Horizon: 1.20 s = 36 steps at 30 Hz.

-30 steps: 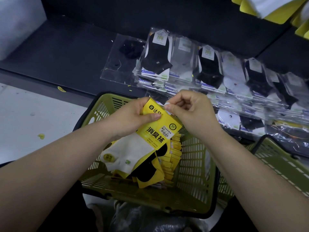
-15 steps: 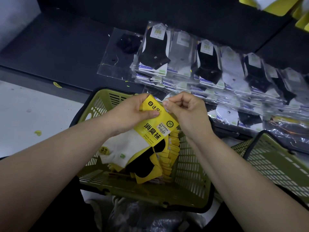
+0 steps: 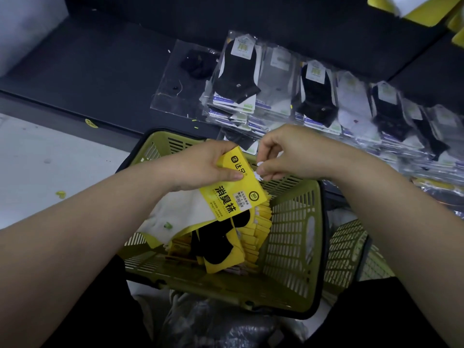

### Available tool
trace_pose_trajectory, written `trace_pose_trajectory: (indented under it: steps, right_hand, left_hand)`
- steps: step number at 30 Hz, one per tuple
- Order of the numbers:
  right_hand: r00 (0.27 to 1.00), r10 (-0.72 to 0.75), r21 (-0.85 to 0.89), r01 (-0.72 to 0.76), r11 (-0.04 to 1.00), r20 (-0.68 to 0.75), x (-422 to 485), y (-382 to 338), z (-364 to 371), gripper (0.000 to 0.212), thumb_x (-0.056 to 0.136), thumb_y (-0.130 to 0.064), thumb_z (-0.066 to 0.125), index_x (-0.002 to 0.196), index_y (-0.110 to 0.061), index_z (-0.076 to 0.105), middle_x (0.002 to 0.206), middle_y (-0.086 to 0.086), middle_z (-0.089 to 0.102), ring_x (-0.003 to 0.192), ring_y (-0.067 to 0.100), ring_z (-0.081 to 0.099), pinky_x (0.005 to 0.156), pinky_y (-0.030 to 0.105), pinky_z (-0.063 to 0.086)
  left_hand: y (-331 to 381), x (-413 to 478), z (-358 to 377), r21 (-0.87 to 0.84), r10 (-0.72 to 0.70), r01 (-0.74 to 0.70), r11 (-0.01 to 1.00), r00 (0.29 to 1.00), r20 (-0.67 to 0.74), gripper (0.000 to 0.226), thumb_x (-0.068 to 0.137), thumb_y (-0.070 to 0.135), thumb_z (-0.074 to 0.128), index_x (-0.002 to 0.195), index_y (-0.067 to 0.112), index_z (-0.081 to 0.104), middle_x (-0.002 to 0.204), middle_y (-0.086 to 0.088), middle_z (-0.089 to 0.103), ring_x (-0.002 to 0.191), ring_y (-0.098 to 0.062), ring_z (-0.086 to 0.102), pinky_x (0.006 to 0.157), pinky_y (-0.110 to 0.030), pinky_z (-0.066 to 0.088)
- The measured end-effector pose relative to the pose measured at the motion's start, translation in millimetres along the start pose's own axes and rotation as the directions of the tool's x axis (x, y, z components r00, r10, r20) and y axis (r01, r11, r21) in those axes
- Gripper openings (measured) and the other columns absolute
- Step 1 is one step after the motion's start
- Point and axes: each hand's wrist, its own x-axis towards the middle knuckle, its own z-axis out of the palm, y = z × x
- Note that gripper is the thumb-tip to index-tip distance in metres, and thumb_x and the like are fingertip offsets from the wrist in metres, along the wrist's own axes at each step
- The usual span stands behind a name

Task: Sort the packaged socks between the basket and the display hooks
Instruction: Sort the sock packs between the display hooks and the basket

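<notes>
Sorting socks: a person's left hand (image 3: 200, 167) gripped a sock pack (image 3: 233, 192) by the top of its yellow card, thumb pressed flat across the printed front & fingers curled behind, holding it just above an olive-green basket (image 3: 296, 222). The right hand (image 3: 288, 151), close beside the left, pinched a small white plastic hook (image 3: 258, 170) at the card's top edge btwn thumb & forefinger; its other fingers were curled in. A white sock hung from the card down to the left, over the basket's near-left corner. Inside the basket lay a stack of packs (image 3: 261, 227) w/ the same yellow cards, black socks showing on top. A second basket (image 3: 349, 249) stood right against the first on its right side. Beyond both, bagged socks (image 3: 316, 96) in black, grey & white lay in overlapping rows on a dark shelf (image 3: 88, 71), w/ a mostly see-through bag at the row's left end. More yellow packs (image 3: 414, 8) showed at the top right corner. A pale floor (image 3: 50, 159) ran off to the left, & a crumpled plastic bag (image 3: 213, 322) sat below the basket, btwn the person's forearms.
</notes>
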Motion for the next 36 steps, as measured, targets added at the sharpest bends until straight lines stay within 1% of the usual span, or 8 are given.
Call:
trace_pose_trajectory:
  steps: [3,7,16,21,23,26,31,36]
  right_hand:
    - [0.999,0.023,-0.012,-0.023,1.000,0.036,-1,1,2,0.014,0.083,-0.015,0.070,0.074,-0.009,0.061,0.066,0.001,0.069,0.054,0.003,0.065,0.052,0.016,0.053]
    - [0.999,0.018,0.221,-0.027,0.975,0.043,-5,2,9,0.017,0.086,-0.010,0.065,0.072,-0.010,0.055,0.061,-0.002,0.066,0.053,0.002,0.063,0.051,0.013,0.050]
    - [0.973,-0.016,0.253,0.076,0.964,-0.231,-14,4,29,0.020,0.086,-0.012,0.067,0.070,-0.014,0.053,0.051,-0.009,0.064,0.051,0.003,0.062,0.061,0.030,0.055]
    - [0.993,-0.106,0.300,0.116,0.947,-0.050,-17,4,13,0.008,0.085,-0.012,0.067,0.086,-0.012,0.059,0.059,-0.002,0.066,0.055,0.007,0.064,0.056,0.020,0.054]
    - [0.987,-0.159,0.337,0.158,0.928,-0.024,-17,6,5,0.020,0.085,-0.010,0.066,0.101,-0.017,0.056,0.063,0.001,0.067,0.059,0.011,0.066,0.059,0.022,0.054]
    - [0.974,-0.227,0.385,0.210,0.899,0.000,-17,10,1,0.023,0.083,-0.004,0.065,0.102,-0.017,0.061,0.073,0.006,0.068,0.069,0.014,0.068,0.065,0.020,0.054]
    - [0.970,-0.197,0.478,0.243,0.844,-0.145,-14,20,13,0.021,0.079,0.002,0.067,0.091,-0.015,0.067,0.073,0.002,0.068,0.066,0.006,0.067,0.064,0.015,0.052]
    - [0.935,-0.211,0.419,0.319,0.850,-0.285,-21,24,18,0.022,0.065,-0.020,0.075,0.086,-0.023,0.071,0.081,0.003,0.073,0.072,0.009,0.069,0.072,0.021,0.057]
  left_hand:
    - [-2,1,-1,-0.021,-0.009,0.010,1.000,1.000,0.026,0.011,0.086,0.012,0.068,0.088,0.015,0.058,0.077,0.005,0.065,0.069,-0.006,0.062,0.067,-0.019,0.052]
    - [-1,0,-1,-0.073,-0.014,0.018,0.997,0.999,0.050,0.016,0.077,0.020,0.077,0.077,0.023,0.061,0.068,0.016,0.069,0.066,0.001,0.066,0.061,-0.013,0.050]
    - [-7,-2,2,-0.257,0.002,0.015,0.966,0.998,0.065,0.015,0.066,0.022,0.076,0.072,0.023,0.062,0.066,0.009,0.071,0.063,-0.005,0.068,0.055,-0.016,0.051]
    - [-5,-1,0,-0.286,0.010,0.035,0.958,0.988,0.154,0.022,0.063,0.026,0.073,0.082,0.019,0.064,0.077,0.007,0.074,0.075,-0.008,0.070,0.065,-0.019,0.055]
    - [-5,0,-2,-0.306,0.004,0.057,0.950,0.981,0.194,0.026,0.063,0.027,0.072,0.087,0.019,0.065,0.086,0.002,0.075,0.083,-0.014,0.071,0.072,-0.024,0.057]
    - [-5,1,-5,-0.333,0.008,0.050,0.942,0.985,0.171,0.029,0.064,0.029,0.071,0.090,0.020,0.061,0.084,0.005,0.073,0.082,-0.012,0.070,0.071,-0.023,0.056]
    - [-6,5,-1,-0.313,0.038,-0.022,0.949,0.998,0.045,0.035,0.066,0.032,0.069,0.092,0.018,0.051,0.079,0.006,0.065,0.076,-0.008,0.064,0.067,-0.019,0.054]
    - [-6,5,1,-0.303,0.061,-0.042,0.952,0.997,0.055,0.049,0.065,0.028,0.072,0.106,0.007,0.055,0.089,0.000,0.065,0.085,-0.012,0.065,0.078,-0.028,0.054]
